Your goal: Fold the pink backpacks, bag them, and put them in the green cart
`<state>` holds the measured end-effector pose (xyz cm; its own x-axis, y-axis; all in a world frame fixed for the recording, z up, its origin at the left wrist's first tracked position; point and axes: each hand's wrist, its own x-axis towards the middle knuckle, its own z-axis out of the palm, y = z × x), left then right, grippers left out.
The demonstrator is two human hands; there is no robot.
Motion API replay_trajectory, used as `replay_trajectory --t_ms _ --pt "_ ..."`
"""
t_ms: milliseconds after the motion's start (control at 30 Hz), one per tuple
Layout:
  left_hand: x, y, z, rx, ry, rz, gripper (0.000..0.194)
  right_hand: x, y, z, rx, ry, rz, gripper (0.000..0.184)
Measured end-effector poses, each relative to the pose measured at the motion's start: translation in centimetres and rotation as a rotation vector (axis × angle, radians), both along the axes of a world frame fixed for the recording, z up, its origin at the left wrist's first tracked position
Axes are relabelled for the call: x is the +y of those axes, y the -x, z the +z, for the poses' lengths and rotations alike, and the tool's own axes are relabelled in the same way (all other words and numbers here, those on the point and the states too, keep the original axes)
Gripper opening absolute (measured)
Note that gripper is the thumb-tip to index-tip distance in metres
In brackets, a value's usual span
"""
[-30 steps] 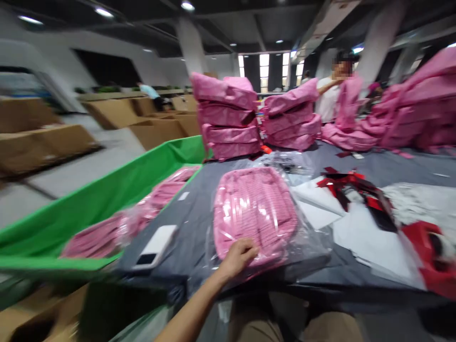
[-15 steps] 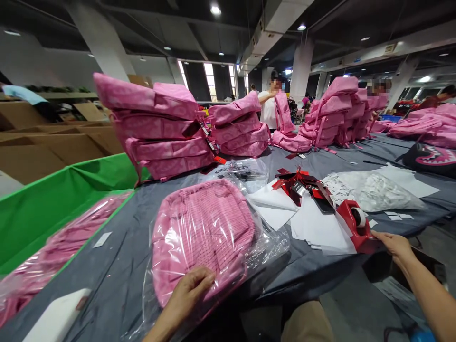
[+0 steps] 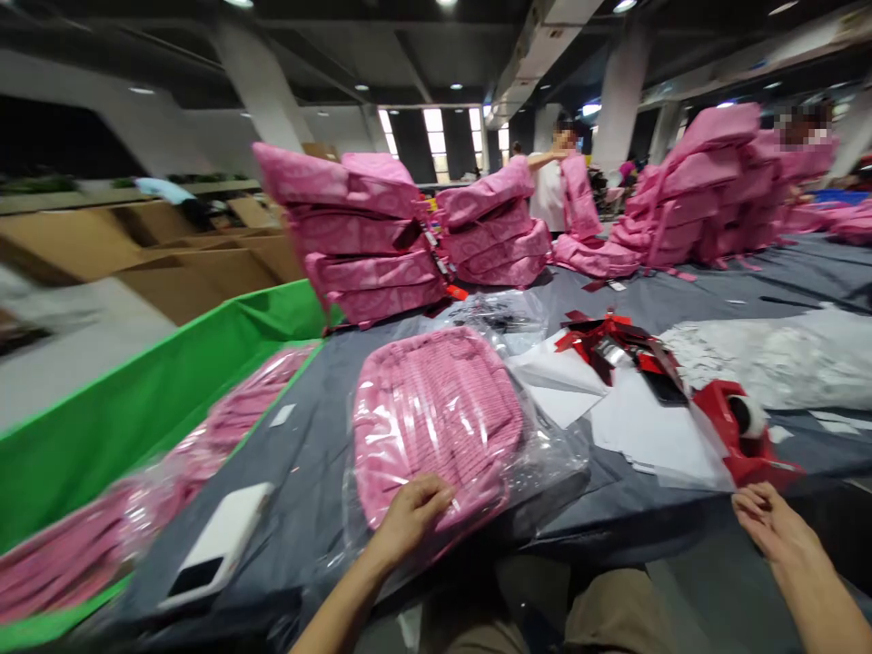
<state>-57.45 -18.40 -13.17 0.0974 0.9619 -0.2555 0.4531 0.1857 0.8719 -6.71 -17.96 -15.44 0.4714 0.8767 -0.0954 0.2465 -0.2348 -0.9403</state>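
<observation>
A pink backpack inside a clear plastic bag lies on the dark table cover near the front edge. At its lower edge my left hand is closed, thumb against fingers, on the plastic over the backpack. My right hand is just below the red tape dispenser, at the table's edge. Its fingers are curled together, and whatever they may hold is too small to make out. White paper sheets lie between the backpack and the dispenser, with red and black tags on top.
Stacks of pink backpacks stand at the back. On the left, a green-walled bin contains bagged pink items. A white device lies at front left. A bag of white pieces sits right. Another person stands behind the table.
The view has swung left, so the table's things appear farther right. My right hand has shifted from beside the tape dispenser to below its front, fingers more curled. My left hand stays on the bagged backpack.
</observation>
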Motion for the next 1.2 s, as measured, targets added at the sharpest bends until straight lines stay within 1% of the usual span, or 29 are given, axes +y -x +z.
replay_trajectory --t_ms 67,100,133,167,200,233,300,333,367,400,433,467,533,600,667,700,733,767,800,833,900,933,967,1000,1067,1100,1133,1167,1200 --pt "-0.1 -0.3 0.4 0.019 -0.025 -0.027 0.05 1.3 4.9 0.5 0.227 0.03 0.125 0.065" --pt "-0.1 -0.4 0.5 0.03 -0.022 -0.021 0.047 2.0 7.6 1.2 0.339 0.061 0.216 0.065" --pt "0.0 -0.4 0.5 0.041 -0.015 -0.005 0.043 2.8 10.2 2.2 0.43 0.087 0.326 0.063" --pt "0.1 -0.4 0.3 0.049 -0.007 0.013 0.038 3.7 12.8 3.3 0.472 0.105 0.468 0.06" --pt "0.2 -0.3 0.1 0.051 0.004 0.031 0.034 4.7 15.3 4.6 0.447 0.108 0.649 0.058" --pt "0.3 -0.2 -0.1 0.048 0.015 0.045 0.031 5.8 17.7 5.9 0.355 0.094 0.86 0.056" --pt "0.3 -0.1 -0.4 0.031 0.032 0.063 0.029 8.5 22.2 8.1 0.085 0.03 1.3 0.054" --pt "0.2 -0.1 -0.6 0.019 0.036 0.069 0.029 9.8 24.3 8.9 -0.053 -0.005 1.494 0.053" --pt "0.2 -0.1 -0.6 0.009 0.036 0.075 0.028 11.0 26.4 9.3 -0.196 -0.044 1.654 0.05" --pt "0.1 -0.2 -0.6 0.001 0.036 0.078 0.026 12.0 28.3 9.4 -0.354 -0.089 1.777 0.044" --pt "0.1 -0.2 -0.6 -0.005 0.034 0.08 0.024 12.8 30.0 9.2 -0.521 -0.132 1.86 0.036" --pt "0.1 -0.2 -0.5 -0.006 0.03 0.078 0.023 13.5 31.4 8.8 -0.682 -0.166 1.903 0.027" --pt "0.1 -0.2 -0.3 0.005 0.018 0.069 0.024 14.3 33.4 7.8 -0.919 -0.195 1.903 0.012" --pt "0.2 -0.1 -0.3 0.026 0.003 0.063 0.025 14.9 34.0 6.9 -1.008 -0.194 1.834 0.014" --pt "0.2 0.1 -0.5 0.044 -0.006 0.055 0.026 15.3 33.2 6.3 -1.05 -0.186 1.727 0.023" --pt "0.2 0.2 -0.6 0.05 -0.009 0.048 0.026 15.4 32.4 6.0 -1.075 -0.194 1.66 0.025" --pt "0.3 0.2 -0.8 0.056 -0.012 0.04 0.027 15.2 31.4 5.6 -1.085 -0.238 1.605 0.022" --pt "0.3 0.3 -0.9 0.063 -0.016 0.031 0.027 14.9 30.3 5.0 -1.076 -0.33 1.564 0.018" --pt "0.4 0.3 -1.0 0.071 -0.02 0.02 0.027 14.3 29.2 4.2 -1.051 -0.477 1.542 0.018" --pt "0.5 0.3 -1.0 0.083 -0.027 0.009 0.027 13.5 28.2 3.3 -1.016 -0.664 1.535 0.022" --pt "0.5 0.0 -0.7 0.105 -0.034 -0.015 0.028 11.7 26.4 1.3 -0.971 -1.02 1.518 0.039" --pt "0.4 -0.1 -0.4 0.126 -0.048 -0.03 0.029 10.8 25.7 0.3 -0.984 -1.127 1.496 0.05" --pt "0.2 -0.2 0.1 0.173 -0.088 -0.054 0.028 10.1 25.2 -0.6 -1.015 -1.188 1.461 0.059" --pt "-0.2 -0.2 0.6 0.25 -0.154 -0.086 0.026 9.6 24.9 -1.2 -1.053 -1.211 1.432 0.065" --pt "-1.5 0.3 1.6 0.464 -0.33 -0.169 0.019 9.2 24.6 -2.2 -1.11 -1.219 1.39 0.073" --pt "-2.3 0.9 2.0 0.574 -0.407 -0.204 0.022 9.3 24.6 -2.5 -1.123 -1.228 1.383 0.074" --pt "-3.2 1.6 2.3 0.662 -0.451 -0.225 0.026 9.5 24.8 -2.7 -1.124 -1.237 1.38 0.074" --pt "-4.0 2.4 2.4 0.712 -0.456 -0.22 0.028 9.7 25.0 -2.8 -1.11 -1.247 1.375 0.073" --pt "-4.7 3.3 2.4 0.735 -0.437 -0.192 0.024 9.9 25.3 -2.9 -1.083 -1.257 1.365 0.072"
